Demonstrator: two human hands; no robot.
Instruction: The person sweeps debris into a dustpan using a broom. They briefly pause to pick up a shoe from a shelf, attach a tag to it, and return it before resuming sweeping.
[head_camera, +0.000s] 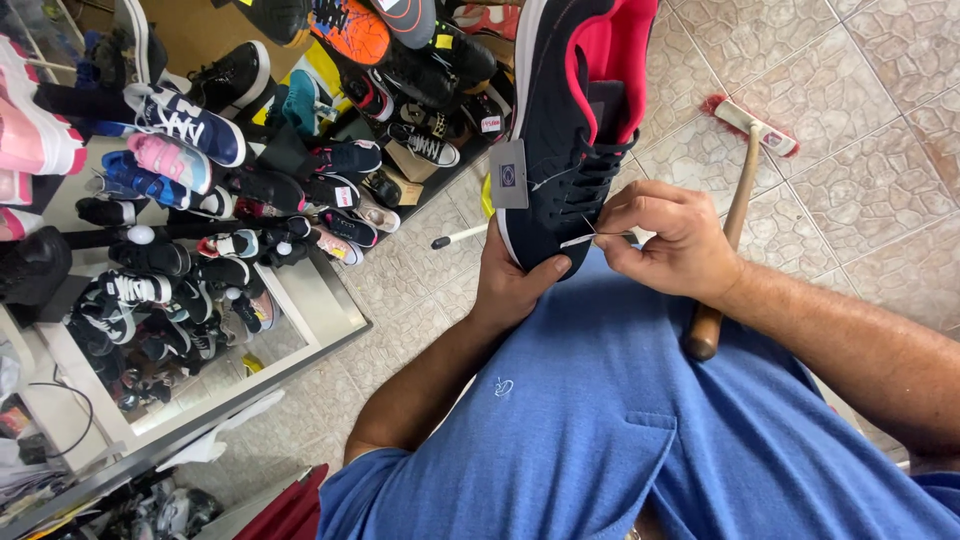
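I hold a black sneaker (560, 110) with a pink-red lining and white sole edge upright in front of my blue shirt. My left hand (510, 285) grips it from below at the toe, thumb across the front. My right hand (665, 240) pinches a thin white lace tip or thread next to the black laces. A grey tag (508, 174) hangs from the shoe's left side.
A glass display case (300, 340) and racks hold several sneakers (190, 125) on the left. A broom (735, 190) with a wooden handle and red bristles lies on the tiled floor behind my right hand. A white marker (458, 237) lies on the floor.
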